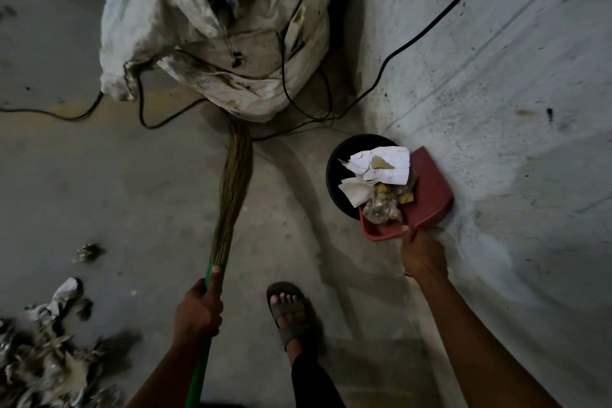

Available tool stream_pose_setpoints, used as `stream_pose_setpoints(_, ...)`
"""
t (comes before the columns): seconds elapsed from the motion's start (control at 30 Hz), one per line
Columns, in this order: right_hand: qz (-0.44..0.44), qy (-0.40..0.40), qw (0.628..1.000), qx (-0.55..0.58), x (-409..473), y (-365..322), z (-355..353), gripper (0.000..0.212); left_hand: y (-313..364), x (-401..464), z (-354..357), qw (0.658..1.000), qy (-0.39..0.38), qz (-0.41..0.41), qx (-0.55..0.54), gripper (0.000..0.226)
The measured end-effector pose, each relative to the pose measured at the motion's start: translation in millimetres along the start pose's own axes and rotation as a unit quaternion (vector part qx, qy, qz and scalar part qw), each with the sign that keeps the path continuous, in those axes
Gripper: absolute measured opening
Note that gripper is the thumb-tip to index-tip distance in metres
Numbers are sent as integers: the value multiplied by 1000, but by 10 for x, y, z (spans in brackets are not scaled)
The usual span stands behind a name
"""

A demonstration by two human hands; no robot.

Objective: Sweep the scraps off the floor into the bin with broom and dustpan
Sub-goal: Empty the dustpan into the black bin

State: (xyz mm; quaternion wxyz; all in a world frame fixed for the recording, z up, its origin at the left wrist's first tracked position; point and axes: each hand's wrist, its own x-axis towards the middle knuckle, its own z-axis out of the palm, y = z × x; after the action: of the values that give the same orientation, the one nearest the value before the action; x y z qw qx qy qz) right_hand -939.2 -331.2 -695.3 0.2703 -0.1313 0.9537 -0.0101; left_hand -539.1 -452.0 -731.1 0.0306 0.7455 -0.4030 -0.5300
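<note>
A right hand (pixel 422 253) grips a red plastic dustpan (pixel 430 195), tipping paper scraps (pixel 381 169) over a round black bin (pixel 334 169) by the right wall; the left hand (pixel 198 308) clasps a green-handled straw broom (pixel 231 189). A grey scrap pile (pixel 43 354) remains near left, so the job looks partly done.

No readable text, labels or numbers

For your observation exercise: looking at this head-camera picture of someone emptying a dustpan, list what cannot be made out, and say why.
Head view only:
- Inside of the black bin: covered by paper scraps and the red dustpan.
- Dustpan handle: hidden inside the right hand.
- Scrap pile: cut off by the left and bottom edges, dim, so pieces are unclear.
- Broom tips: lost under the white sack.
- Broom handle end: cut off at the bottom edge below the left hand.
</note>
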Motion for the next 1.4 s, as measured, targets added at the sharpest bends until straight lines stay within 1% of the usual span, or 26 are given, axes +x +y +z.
stream_pose_setpoints(0.17, -5, -20, 999, -26, -10, -95, -171, 56, -51, -19, -57, 1000, 8, -9, -1, 69)
stream_pose_setpoints(0.4, 4, -62, 998, 28, 16, -209, -389, 52, -37, -37, -72, 1000, -10, -6, 18, 65)
stream_pose_setpoints(0.63, -18, -38, 999, 1, -40, -340, -484, 54, -8, -51, -49, 1000, -16, -7, 17, 62)
stream_pose_setpoints(0.77, -5, -25, 1000, 1, -113, -459, -457, 54, -21, -34, -75, 1000, -13, -15, 20, 63)
stream_pose_setpoints(0.87, -15, 7, 1000, 17, -247, -569, -369, 50, -60, -28, -116, 999, -8, -10, 42, 63)
stream_pose_setpoints(0.93, -31, 35, 998, 32, -379, -635, -289, 41, -97, -34, -144, 999, -10, -13, 45, 63)
stream_pose_setpoints(1.0, -27, 41, 998, 30, -507, -687, -188, 32, -136, -49, -180, 999, -8, -18, 42, 62)
stream_pose_setpoints(1.17, -3, 37, 999, 26, -798, -839, 62, 40, -319, -82, -346, 999, -1, -26, 19, 59)
stream_pose_setpoints(1.3, -1, 67, 998, 19, -1052, -963, 137, 43, -568, -91, -583, 999, 10, -30, -1, 62)
stream_pose_setpoints(1.4, -12, 54, 998, 42, -1251, -1123, 227, 40, -775, -108, -766, 998, 26, -44, -27, 68)
